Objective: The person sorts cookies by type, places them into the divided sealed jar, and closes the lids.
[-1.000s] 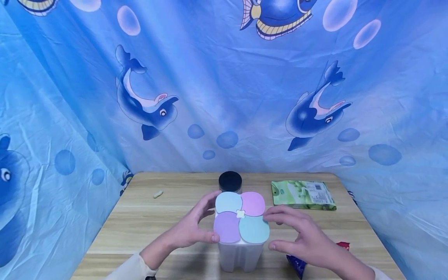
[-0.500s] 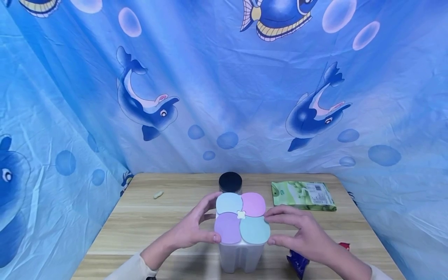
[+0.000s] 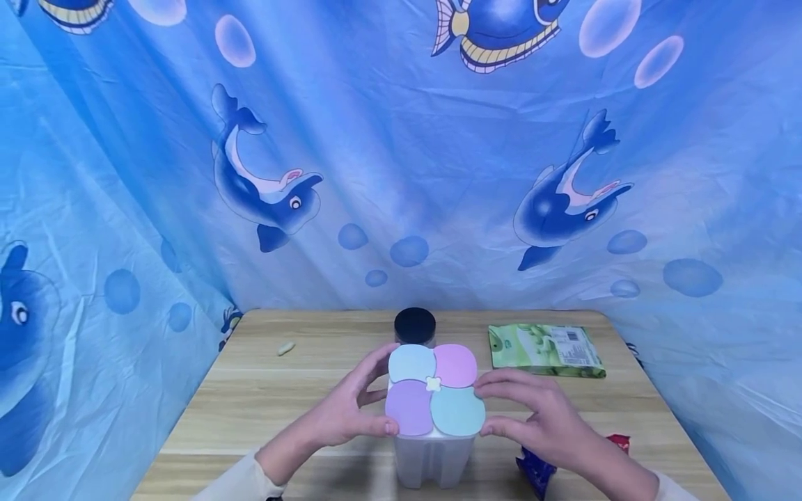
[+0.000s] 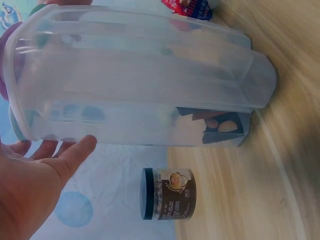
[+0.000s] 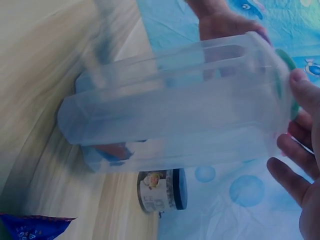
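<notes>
L hand point(image 3: 347, 412) & R hand point(image 3: 544, 412) both gripping flower-shaped lid point(image 3: 407, 409) at opp. edges, fingers/thumbs round rim. Lid's atop clear container point(image 3: 432, 465), upright on wood table point(image 3: 250, 400), dark printed item point(image 4: 222, 125) inside nr btm. Black-capped jar point(image 4: 175, 195) behind; green bag point(image 3: 541, 351) rear R; blue packet point(image 3: 535, 472) nr R forearm.

One clear container point(image 3: 434, 460) with four lid petals point(image 3: 410, 408), two hands point(image 3: 347, 416) point(image 3: 541, 417) flanking it, one jar point(image 3: 415, 325) behind, one green packet point(image 3: 546, 350) behind-right, one pale bit point(image 3: 285, 348) behind-left, at least one wrapper point(image 3: 536, 473) right.
</notes>
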Tool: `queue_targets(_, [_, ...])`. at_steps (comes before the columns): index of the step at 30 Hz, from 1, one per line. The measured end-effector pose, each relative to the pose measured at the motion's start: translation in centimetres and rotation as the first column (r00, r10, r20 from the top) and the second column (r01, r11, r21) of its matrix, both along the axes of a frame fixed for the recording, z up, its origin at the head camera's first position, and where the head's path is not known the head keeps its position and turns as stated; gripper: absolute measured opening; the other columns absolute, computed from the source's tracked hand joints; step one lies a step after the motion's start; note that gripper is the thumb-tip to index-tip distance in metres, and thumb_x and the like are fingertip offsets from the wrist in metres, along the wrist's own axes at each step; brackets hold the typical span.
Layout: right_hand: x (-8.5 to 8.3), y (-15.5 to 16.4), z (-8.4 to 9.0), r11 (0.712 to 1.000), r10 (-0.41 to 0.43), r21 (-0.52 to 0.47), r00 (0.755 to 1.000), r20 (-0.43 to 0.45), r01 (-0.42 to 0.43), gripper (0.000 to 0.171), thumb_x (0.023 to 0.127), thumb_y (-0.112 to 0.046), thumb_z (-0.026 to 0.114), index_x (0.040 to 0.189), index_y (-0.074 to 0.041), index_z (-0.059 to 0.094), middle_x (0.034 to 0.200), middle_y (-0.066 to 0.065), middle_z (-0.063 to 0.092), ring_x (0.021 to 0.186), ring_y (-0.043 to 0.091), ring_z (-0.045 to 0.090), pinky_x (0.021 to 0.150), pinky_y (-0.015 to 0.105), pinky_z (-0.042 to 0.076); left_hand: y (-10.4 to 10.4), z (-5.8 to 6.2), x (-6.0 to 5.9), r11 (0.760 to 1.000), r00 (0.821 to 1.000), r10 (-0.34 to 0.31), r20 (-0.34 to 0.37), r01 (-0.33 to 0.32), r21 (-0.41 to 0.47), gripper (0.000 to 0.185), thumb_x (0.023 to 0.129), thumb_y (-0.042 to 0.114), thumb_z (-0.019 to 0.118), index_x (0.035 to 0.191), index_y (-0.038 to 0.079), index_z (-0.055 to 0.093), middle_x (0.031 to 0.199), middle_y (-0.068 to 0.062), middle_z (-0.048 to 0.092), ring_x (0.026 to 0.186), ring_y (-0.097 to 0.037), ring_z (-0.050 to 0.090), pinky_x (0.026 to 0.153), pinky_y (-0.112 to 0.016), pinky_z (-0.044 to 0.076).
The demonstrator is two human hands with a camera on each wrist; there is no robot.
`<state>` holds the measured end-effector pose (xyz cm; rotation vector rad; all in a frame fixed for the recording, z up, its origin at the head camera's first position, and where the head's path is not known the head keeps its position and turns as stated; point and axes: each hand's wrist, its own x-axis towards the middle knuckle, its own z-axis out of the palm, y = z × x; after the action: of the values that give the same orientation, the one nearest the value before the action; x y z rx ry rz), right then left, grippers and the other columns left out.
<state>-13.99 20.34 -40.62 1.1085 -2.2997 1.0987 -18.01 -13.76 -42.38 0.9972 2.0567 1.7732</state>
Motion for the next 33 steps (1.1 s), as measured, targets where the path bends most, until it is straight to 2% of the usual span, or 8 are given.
queue_targets(5, [0.0,0.0,-0.3,1.0,-0.012,0.006,0.997,-0.076,0.013,0.042,0.081,-0.021,0.087,0.12,-0.022,0.074,0.121,-0.004,0.072,0.113,0.013,0.069,0.099,0.013,0.049,0.1,0.0,0.1,1.0,1.0,-0.003,0.029,0.003,0.01,0.096,0.085,0.032,0.085,0.161,0.028,0.026,0.159,-0.001,0.04,0.149,-0.03,0.037,0.111,-0.045,0.048])
queue_targets(9, [-0.5,-0.2,-0.2,1.0,-0.01,-0.001,0.983,-0.183,0.01,0.035,0.087,-0.017,0.081,0.12,-0.021,0.073,0.119,-0.004,0.073,0.111,0.014,0.07,0.1,0.014,0.049,0.1,0.1,0.2,1.0,0.999,0.001,0.046,-0.001,0.005,0.097,0.085,0.031,0.085,0.161,0.029,0.026,0.16,0.0,0.039,0.149,-0.029,0.036,0.111,-0.044,0.047])
queue_targets(13, [-1.2,-0.3,0.3,0.997,0.032,-0.054,0.97,-0.24,-0.046,0.028,0.09,-0.013,0.078,0.117,-0.018,0.074,0.114,-0.002,0.074,0.104,0.015,0.071,0.095,0.016,0.053,0.2,0.3,0.4,1.0,0.999,-0.002,0.045,0.002,-0.007,0.099,0.084,0.03,0.086,0.161,0.027,0.025,0.16,-0.002,0.038,0.15,-0.031,0.035,0.111,-0.041,0.048])
queue_targets(17, [-1.7,-0.3,0.8,0.982,0.114,-0.133,0.982,-0.153,-0.134,0.031,0.087,0.001,0.076,0.114,-0.015,0.075,0.109,0.002,0.074,0.101,0.015,0.07,0.084,0.019,0.057,0.2,0.6,0.5,1.0,0.999,0.0,0.041,0.001,-0.021,0.1,0.083,0.03,0.086,0.162,0.025,0.024,0.16,-0.005,0.038,0.149,-0.033,0.036,0.11,-0.039,0.049])
queue_targets(20, [-2.1,-0.3,1.4,0.977,0.14,-0.154,0.988,-0.068,-0.149,0.035,0.087,0.009,0.073,0.112,-0.015,0.075,0.108,0.002,0.075,0.099,0.015,0.069,0.078,0.023,0.058,0.1,0.8,0.5,0.999,0.999,0.005,0.043,-0.003,-0.037,0.101,0.082,0.03,0.087,0.162,0.025,0.024,0.16,-0.004,0.038,0.149,-0.031,0.037,0.111,-0.037,0.048])
queue_targets(26, [-2.9,-0.6,2.7,0.989,0.111,-0.113,0.988,0.111,-0.098,0.024,0.095,0.001,0.07,0.108,-0.018,0.076,0.105,-0.005,0.075,0.086,0.009,0.065,0.068,0.027,0.057,-0.2,1.0,0.2,0.998,1.0,-0.001,0.018,0.002,-0.065,0.102,0.082,0.027,0.088,0.162,0.025,0.025,0.158,-0.004,0.041,0.146,-0.03,0.041,0.113,-0.032,0.045])
queue_targets(33, [-4.1,-1.3,3.6,0.997,0.064,-0.058,0.985,0.158,-0.056,0.016,0.098,-0.007,0.068,0.105,-0.019,0.077,0.092,-0.011,0.073,0.075,0.008,0.061,0.063,0.027,0.053,0.0,1.3,0.2,0.994,1.0,0.002,0.025,0.0,-0.113,0.102,0.082,0.032,0.088,0.162,0.026,0.024,0.157,-0.002,0.042,0.145,-0.027,0.042,0.115,-0.033,0.043])
